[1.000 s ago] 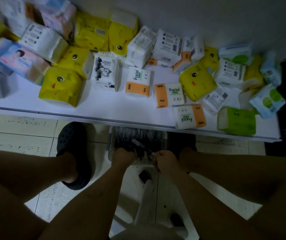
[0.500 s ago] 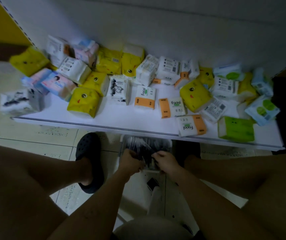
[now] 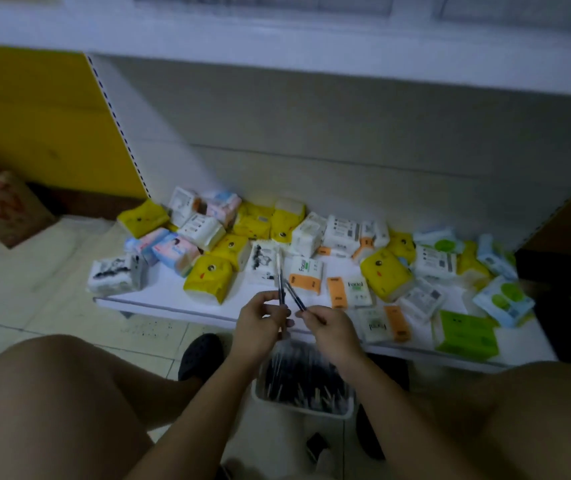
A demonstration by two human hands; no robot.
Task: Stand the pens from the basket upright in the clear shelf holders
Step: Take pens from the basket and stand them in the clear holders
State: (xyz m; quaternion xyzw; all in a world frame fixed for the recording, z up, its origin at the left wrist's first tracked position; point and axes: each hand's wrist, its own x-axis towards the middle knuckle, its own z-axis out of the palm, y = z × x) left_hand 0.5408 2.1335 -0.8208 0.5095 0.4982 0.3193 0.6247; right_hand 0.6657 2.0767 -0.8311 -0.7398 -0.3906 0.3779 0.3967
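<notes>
Basket [image 3: 311,410], white plastic, sits on floor below front edge of lower shelf [image 3: 159,296], packed with slim dark pens [image 3: 298,379]. Left grip [image 3: 260,327] holds upright pen [image 3: 280,278]. Right grip [image 3: 329,334] pinches tilted pen [image 3: 294,296]. Judgement: bring barrels parallel, tips down, before lifting. Tissue packs [image 3: 208,278] beyond, soft and film-wrapped. Holders too blurred to tell.

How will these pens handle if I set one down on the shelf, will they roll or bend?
Likely stiff: the pen in the left hand stands straight though held only low down. Probably light, since the right hand pinches a second pen with fingertips alone. Slim and round-looking, so it may roll on the smooth shelf.
</notes>
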